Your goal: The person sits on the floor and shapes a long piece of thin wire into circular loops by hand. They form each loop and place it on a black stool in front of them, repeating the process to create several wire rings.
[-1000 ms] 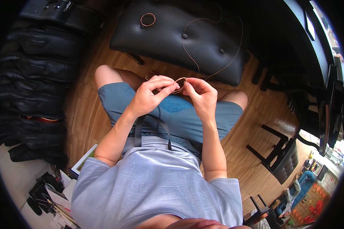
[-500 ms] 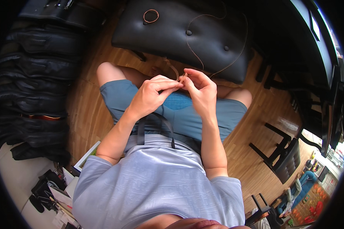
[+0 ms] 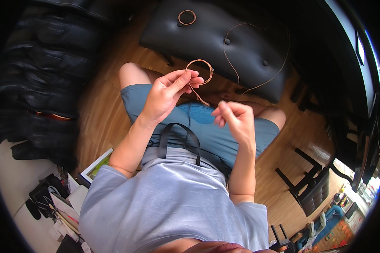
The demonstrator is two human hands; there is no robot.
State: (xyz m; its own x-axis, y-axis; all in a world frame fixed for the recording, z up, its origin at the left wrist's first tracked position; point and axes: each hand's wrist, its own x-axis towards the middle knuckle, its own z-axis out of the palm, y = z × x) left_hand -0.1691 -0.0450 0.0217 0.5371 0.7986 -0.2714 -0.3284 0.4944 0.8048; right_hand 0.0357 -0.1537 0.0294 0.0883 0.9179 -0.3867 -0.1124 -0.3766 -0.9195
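We see the left hand (image 3: 166, 95) raised in front of the knees, its grip pinching a coil of tan cord (image 3: 211, 72) between thumb and fingers. The coil reaches out past the fingertips and, from our view, overlaps the near edge of the black padded desk (image 3: 207, 40); we cannot tell how high it sits relative to that edge. From the same grip a cord tail (image 3: 197, 94) slants down to the right, ending near the fingertips of the right hand (image 3: 238, 120). That hand is blurred, its fingers curled toward the thumb; we cannot tell whether its grip is pressed together or pinches a strand. A gap separates the two hands.

On the desk, a second coil (image 3: 179, 19) lies toward the left end, and farther right we find a loose cord (image 3: 224, 49) in a wide curve, both strands running toward the near edge. Wooden floor (image 3: 270, 168) shows either side of the legs, reaching a dark chair (image 3: 314, 194) on the right.
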